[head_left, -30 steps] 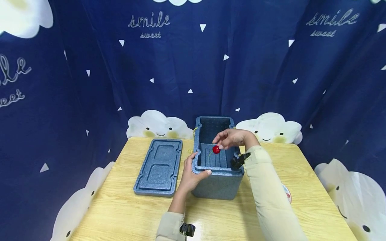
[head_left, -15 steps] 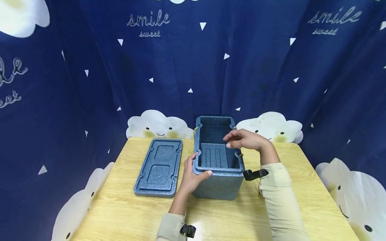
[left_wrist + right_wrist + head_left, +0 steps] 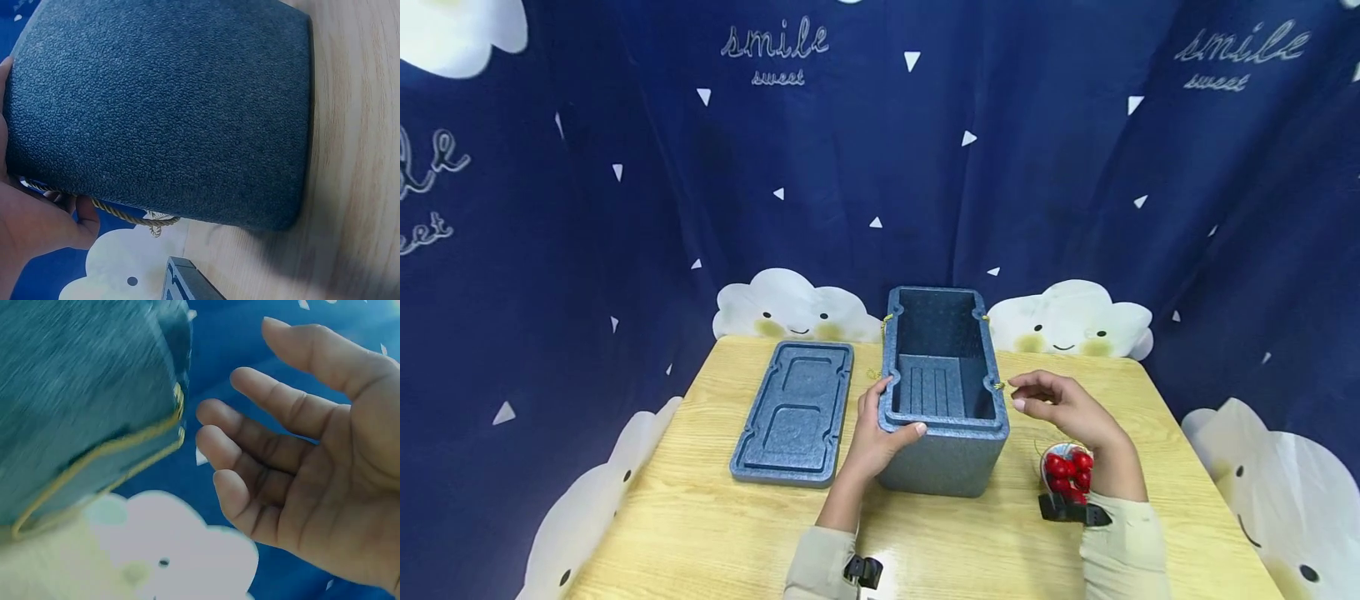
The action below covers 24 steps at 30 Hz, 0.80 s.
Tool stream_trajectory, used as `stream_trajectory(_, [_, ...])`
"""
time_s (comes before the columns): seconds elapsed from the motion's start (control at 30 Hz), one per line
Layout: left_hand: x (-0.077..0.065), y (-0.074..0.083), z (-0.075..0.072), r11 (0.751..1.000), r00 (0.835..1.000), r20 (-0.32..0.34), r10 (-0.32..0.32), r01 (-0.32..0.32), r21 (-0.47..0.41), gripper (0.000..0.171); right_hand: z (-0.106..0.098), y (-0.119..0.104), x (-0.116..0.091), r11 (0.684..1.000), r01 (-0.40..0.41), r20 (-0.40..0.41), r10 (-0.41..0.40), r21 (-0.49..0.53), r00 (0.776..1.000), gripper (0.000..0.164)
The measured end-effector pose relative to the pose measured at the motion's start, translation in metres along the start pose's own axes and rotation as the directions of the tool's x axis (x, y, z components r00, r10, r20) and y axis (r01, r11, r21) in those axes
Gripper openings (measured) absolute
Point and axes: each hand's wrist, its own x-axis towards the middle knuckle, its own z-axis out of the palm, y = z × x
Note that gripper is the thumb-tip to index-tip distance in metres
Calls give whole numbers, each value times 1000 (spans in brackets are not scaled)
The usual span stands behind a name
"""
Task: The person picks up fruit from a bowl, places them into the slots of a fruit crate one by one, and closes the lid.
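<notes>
A blue-grey foam box stands lidless in the middle of the table, with yellow cord at its sides. My left hand grips its near left corner, thumb over the front rim and fingers along the left side. In the left wrist view, a box wall fills much of the frame beside that hand. My right hand is in the air right of the box, holding nothing, its fingers loosely bent. Red cherries with thin stems lie in a small white bowl partly hidden beneath this wrist. Part of the box's interior is out of sight behind its near wall.
The box's lid lies flat on the wooden table to the left. A cord handle hangs at the box's side. Behind the table hangs a dark blue curtain with cloud prints.
My right hand let go of a red cherry over the box, then moved right and down beside the bowl, which came into view. The left hand has stayed on the box corner.
</notes>
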Motion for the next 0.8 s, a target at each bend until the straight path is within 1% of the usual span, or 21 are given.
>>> stream_trajectory(0.07, [-1,-1,0,1000,1000,0,-5,5,-4,85,2,10,-13,1000,-19,-44,20,21,999,31])
stream_trajectory(0.13, [-1,-1,0,1000,1000,4,-5,5,-5,85,5,20,-25,997,-36,-82,41,62,996,32])
stream_trajectory(0.2, [-1,-2,1,1000,1000,7,-16,16,-8,85,7,28,-36,994,-46,-109,57,100,992,34])
stream_trajectory(0.3, [-1,-2,0,1000,1000,13,-15,15,-8,84,10,39,-49,987,-63,-144,84,146,986,36])
stream_trajectory(0.53, [-1,1,-1,1000,1000,2,6,-6,-11,85,19,50,-65,987,-74,-225,106,143,969,39])
stream_trajectory(0.67, [0,0,-1,1000,1000,10,8,-8,-16,86,23,59,-73,984,-93,-271,132,152,954,39])
stream_trajectory(0.8, [0,0,-1,1000,1000,11,-7,7,-8,85,27,70,-82,974,-115,-315,173,194,933,37])
